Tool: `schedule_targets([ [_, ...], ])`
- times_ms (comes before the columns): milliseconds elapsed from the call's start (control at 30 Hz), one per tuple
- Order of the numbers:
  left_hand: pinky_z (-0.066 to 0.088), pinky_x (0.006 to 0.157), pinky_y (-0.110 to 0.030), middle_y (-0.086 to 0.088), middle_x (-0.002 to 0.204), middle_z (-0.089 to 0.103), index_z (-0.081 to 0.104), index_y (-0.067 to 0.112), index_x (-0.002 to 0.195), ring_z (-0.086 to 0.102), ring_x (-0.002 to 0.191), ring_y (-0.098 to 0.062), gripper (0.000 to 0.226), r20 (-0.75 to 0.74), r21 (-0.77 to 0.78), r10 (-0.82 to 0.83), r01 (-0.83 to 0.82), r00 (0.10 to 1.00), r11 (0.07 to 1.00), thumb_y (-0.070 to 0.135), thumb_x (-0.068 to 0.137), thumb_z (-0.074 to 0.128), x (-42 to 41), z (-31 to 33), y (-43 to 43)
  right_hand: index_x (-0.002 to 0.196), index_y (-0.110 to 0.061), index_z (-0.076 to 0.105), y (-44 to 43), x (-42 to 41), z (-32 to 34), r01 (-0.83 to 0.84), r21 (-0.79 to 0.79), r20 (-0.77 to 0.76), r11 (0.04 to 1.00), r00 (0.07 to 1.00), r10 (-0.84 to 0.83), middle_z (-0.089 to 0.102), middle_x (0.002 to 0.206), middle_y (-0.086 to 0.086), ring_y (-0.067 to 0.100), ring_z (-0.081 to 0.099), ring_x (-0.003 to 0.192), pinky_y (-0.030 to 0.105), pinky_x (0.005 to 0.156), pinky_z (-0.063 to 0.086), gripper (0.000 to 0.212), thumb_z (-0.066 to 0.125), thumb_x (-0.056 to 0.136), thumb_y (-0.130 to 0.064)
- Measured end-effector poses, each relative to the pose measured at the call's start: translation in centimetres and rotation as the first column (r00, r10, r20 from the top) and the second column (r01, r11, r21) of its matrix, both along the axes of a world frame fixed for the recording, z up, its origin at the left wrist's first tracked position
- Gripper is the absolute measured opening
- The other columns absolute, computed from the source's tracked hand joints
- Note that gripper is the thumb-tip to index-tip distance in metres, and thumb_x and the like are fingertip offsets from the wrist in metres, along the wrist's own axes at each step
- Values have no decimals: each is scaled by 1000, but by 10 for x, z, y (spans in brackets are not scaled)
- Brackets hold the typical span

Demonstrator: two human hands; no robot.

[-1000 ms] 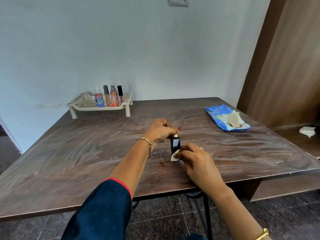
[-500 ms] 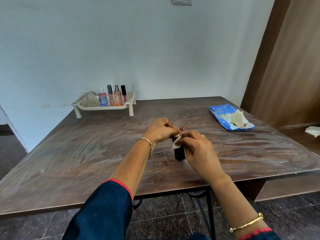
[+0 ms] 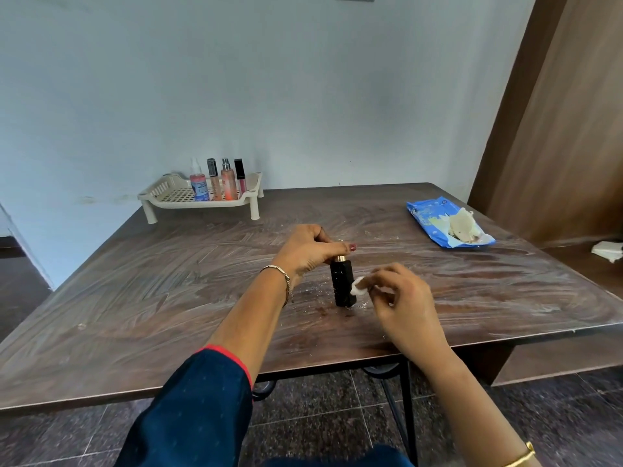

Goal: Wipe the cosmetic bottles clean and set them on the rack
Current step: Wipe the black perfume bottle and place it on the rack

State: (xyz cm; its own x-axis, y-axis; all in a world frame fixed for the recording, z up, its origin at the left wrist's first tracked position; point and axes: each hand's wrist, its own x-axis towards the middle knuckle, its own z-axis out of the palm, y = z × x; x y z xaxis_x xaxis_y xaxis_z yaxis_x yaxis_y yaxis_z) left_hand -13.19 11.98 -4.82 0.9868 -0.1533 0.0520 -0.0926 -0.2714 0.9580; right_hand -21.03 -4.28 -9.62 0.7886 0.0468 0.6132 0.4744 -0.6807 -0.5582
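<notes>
Your left hand (image 3: 303, 252) sits over the top of the black bottle (image 3: 342, 284), fingers and thumb curled round its cap just above the gold collar, and steadies it upright on the wooden table (image 3: 168, 298). The bottle's long axis runs straight up. Its base rests on the tabletop, about midway across and toward the front edge.

Your right hand (image 3: 403, 298) is just to the bottle's right at mid-height, thumb and forefingers pinching a small white wipe pad (image 3: 357, 286). The pad's edge meets or nearly meets the bottle's right face, and I cannot tell whether it touches. Your right forearm comes in from the lower right, and the other fingers are loosely bent.

So the surface to clean lies left of your right fingertips, and a stroke would likely run along the bottle's height.

The rack (image 3: 161, 193) stands at the far left by the wall, well apart, with four bottles (image 3: 229, 183) upright on it. Your left hand is the nearer one for carrying. A blue wipes packet (image 3: 424, 214) lies at the far right.
</notes>
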Motion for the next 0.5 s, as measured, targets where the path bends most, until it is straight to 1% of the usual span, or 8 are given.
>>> schedule_targets([
  [67,55,69,-29,-3,71,64,51,16,67,67,76,-15,35,32,11,39,-40,999,999,24,66,85,1,-2,1,75,-27,69,5,3,3,21,237,-48,971,999,-10,66,87,-8,5,63,83,18,75,51,34,64,79,6],
  [100,55,76,-36,-3,69,63,50,16,65,67,78,-19,36,43,16,64,-65,997,998,23,65,86,2,-3,1,74,-26,69,7,6,4,23,351,-73,936,997,3,68,86,-6,6,65,83,23,77,53,33,64,79,6],
  [167,55,79,-42,-4,66,61,49,16,62,64,76,-21,39,61,40,109,-112,992,993,24,62,87,4,-5,1,75,-19,70,13,9,5,21,518,-101,855,994,36,71,85,-1,10,67,84,31,82,55,27,63,79,7],
  [200,55,76,-43,-5,66,60,49,17,60,60,74,-21,39,73,54,127,-131,989,990,25,61,87,5,-6,0,76,-16,71,16,10,6,17,548,-104,836,993,48,71,85,0,11,67,84,32,83,55,25,62,79,7],
  [300,47,64,-37,-3,61,54,47,18,57,52,68,-20,40,97,63,156,-163,983,985,27,60,86,8,-9,-2,74,-17,70,28,13,9,-10,534,-93,846,993,71,69,85,-1,8,66,84,24,81,53,22,62,80,2],
  [400,51,66,-41,0,56,52,45,19,56,52,66,-20,41,106,71,185,-193,977,979,27,60,84,10,-10,-4,73,-20,68,36,18,8,11,414,-44,910,999,8,62,85,-12,-3,60,85,11,76,46,14,71,79,-8],
  [433,53,69,-43,-1,56,53,45,19,55,54,66,-20,40,107,73,197,-206,974,976,27,60,84,11,-11,-4,75,-20,70,37,21,7,34,350,-25,936,999,-27,60,86,-14,-4,59,85,11,75,46,10,73,78,-12],
  [500,55,72,-46,-1,56,54,46,19,56,55,66,-20,39,101,78,212,-221,972,972,27,60,84,13,-11,-4,80,-19,73,37,24,7,55,241,6,969,998,-58,59,88,-12,1,59,85,18,74,49,4,75,78,-15],
])
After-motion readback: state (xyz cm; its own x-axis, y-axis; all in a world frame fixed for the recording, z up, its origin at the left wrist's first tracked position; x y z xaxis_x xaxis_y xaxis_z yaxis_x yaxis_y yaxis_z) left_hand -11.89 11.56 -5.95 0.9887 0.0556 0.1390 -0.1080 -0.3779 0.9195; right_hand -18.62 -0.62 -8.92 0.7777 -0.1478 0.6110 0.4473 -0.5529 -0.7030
